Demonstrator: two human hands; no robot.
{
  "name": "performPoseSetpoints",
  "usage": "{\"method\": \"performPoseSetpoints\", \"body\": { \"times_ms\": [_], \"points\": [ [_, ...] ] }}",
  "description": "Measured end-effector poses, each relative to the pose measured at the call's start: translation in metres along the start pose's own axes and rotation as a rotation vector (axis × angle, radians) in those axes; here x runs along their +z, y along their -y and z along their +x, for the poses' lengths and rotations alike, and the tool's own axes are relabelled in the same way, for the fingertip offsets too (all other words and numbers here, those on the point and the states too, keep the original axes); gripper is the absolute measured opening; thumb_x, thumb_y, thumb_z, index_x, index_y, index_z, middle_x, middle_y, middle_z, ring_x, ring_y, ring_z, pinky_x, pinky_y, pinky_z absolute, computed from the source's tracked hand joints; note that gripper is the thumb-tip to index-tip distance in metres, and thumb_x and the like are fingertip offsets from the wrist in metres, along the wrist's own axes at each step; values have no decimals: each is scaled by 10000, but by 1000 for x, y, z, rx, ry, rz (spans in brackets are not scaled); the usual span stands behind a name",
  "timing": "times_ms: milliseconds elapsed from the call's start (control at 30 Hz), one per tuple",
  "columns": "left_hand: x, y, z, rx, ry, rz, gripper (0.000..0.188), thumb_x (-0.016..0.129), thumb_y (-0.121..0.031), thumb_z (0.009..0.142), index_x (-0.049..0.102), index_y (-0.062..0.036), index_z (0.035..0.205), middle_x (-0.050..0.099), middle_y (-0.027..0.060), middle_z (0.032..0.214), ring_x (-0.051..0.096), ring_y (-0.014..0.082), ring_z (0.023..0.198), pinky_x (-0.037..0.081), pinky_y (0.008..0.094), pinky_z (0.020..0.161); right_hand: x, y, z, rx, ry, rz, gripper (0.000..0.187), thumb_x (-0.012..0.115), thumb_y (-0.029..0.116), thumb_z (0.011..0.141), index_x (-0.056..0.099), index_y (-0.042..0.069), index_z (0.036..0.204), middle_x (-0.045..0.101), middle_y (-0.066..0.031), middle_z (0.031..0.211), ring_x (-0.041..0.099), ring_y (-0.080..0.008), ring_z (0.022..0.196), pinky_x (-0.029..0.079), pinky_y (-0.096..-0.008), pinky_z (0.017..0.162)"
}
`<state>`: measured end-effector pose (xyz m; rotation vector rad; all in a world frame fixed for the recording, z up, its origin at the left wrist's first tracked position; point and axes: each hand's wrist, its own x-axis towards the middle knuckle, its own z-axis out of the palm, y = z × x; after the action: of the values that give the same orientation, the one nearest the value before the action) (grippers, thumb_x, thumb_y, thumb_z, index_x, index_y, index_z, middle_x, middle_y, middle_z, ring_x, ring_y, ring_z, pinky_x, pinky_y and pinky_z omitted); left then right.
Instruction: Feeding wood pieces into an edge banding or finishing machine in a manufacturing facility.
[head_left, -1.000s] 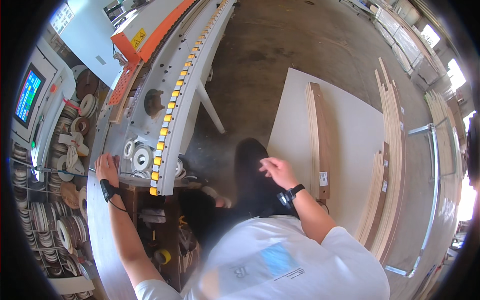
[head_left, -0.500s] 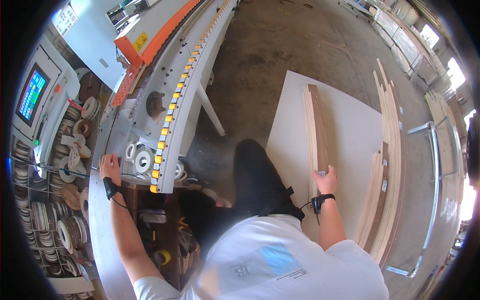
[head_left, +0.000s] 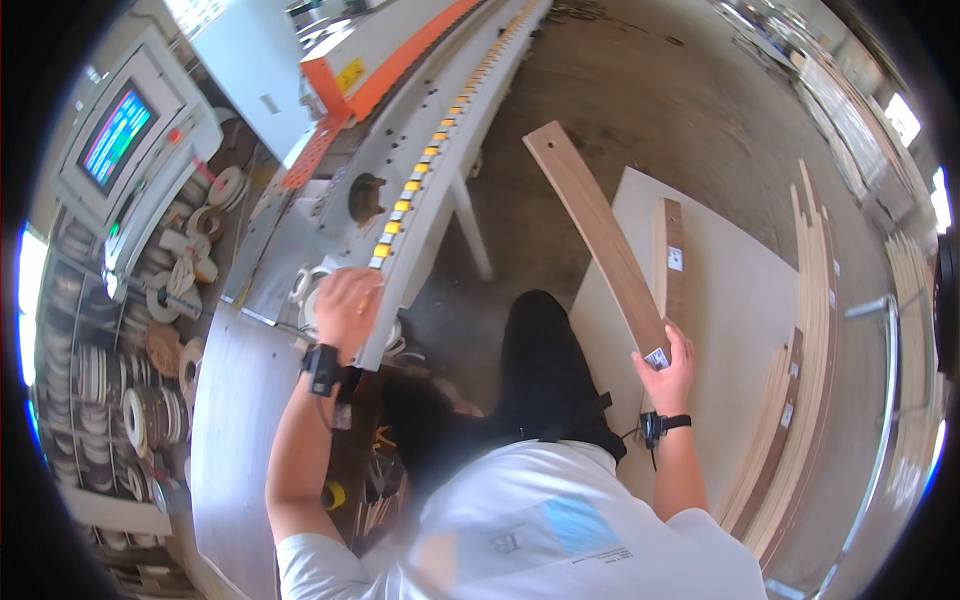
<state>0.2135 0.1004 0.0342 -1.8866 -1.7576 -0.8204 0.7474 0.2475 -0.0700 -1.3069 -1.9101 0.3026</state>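
My right hand (head_left: 668,362) is closed round the near end of a long brown wooden strip (head_left: 600,225), thumb beside a small white label. The strip is raised and tilted, its far end pointing forward and left, with a small dark hole there. Beneath and to its right, another wooden strip (head_left: 674,230) with a label lies on a pale board (head_left: 735,260). My left hand (head_left: 345,308) is on the near end of the machine's roller rail (head_left: 400,230), its fingers bent over the rail and partly hidden. It covers the nearest yellow rollers.
A control panel (head_left: 122,135) with a lit screen stands at the left, above racks of edge-banding rolls (head_left: 140,415). A metal table (head_left: 235,430) curves beside my left arm. Stacked wooden strips (head_left: 815,290) lie at the right, near a metal frame (head_left: 880,400).
My right hand has lifted a wooden strip off the stack and swung its far end left. My left hand has moved right from the metal table to the roller rail. The view has shifted.
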Motion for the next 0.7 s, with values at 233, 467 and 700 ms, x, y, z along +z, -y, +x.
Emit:
{"method": "performPoseSetpoints", "body": {
  "times_ms": [233, 467, 700],
  "points": [
    [-21, -83, 62, 388, 11, 31, 431, 845, -171, 800, 747, -116, 1217, 708, 30, 1362, 674, 245, 1248, 546, 412, 1036, 14, 61, 23, -478, 103, -65, 695, 917, 102, 674, 665, 70, 1321, 708, -88, 1406, 671, -320, 1167, 517, -468, 1036],
    [-37, -100, 60, 180, 808, 61, 558, 834, -422, 858, 671, -124, 1301, 701, 5, 1177, 690, 222, 1131, 520, 426, 1019, 24, 95, 33, -754, 169, -97, 654, 900, 83, 654, 685, 106, 1271, 713, -35, 1390, 678, -267, 1122, 526, -436, 976],
    [-45, -64, 28, 13, 465, 16, 310, 804, -351, 895, 703, -164, 1121, 692, 19, 956, 710, 257, 955, 573, 402, 793, 27, 139, 49, -695, 61, -69, 709, 959, 179, 696, 626, 120, 1319, 670, -49, 1456, 641, -285, 1228, 491, -464, 1054]
  ]
}}
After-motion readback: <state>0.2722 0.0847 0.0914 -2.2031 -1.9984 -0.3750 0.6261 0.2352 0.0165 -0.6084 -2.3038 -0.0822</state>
